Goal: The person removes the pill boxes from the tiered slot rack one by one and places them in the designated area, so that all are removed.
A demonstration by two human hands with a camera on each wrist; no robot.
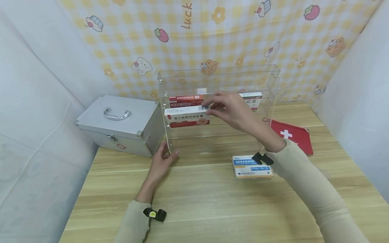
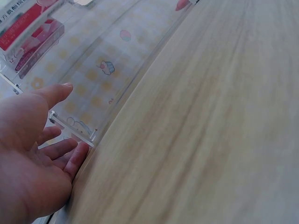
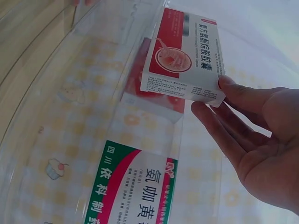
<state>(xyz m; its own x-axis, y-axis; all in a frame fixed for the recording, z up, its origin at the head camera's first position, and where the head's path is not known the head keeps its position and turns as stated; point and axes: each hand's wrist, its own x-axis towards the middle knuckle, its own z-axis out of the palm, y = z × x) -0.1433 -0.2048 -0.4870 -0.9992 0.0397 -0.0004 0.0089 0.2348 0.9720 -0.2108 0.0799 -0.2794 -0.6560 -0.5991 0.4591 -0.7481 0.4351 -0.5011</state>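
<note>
A clear acrylic tiered rack (image 1: 212, 149) stands on the table. My right hand (image 1: 234, 109) pinches the right end of a white-and-red medicine box (image 1: 186, 118) between thumb and fingers. That box is level, on the rack's left side, in front of a red medicine box (image 1: 186, 98); whether a shelf bears it I cannot tell. Right of the hand, a white, green and red medicine box (image 3: 133, 186) sits in the rack, partly hidden in the head view. At the rack's lower left corner, my left hand (image 2: 32, 154) touches the side edge with relaxed fingers, thumb extended toward the front.
A silver metal case (image 1: 118, 121) with a top handle stands just left of the rack. A blue-and-white medicine box (image 1: 250, 167) lies on the table below my right forearm. Behind that arm is a red pouch (image 1: 299, 136) with a white cross. A patterned cloth (image 1: 188, 44) hangs behind.
</note>
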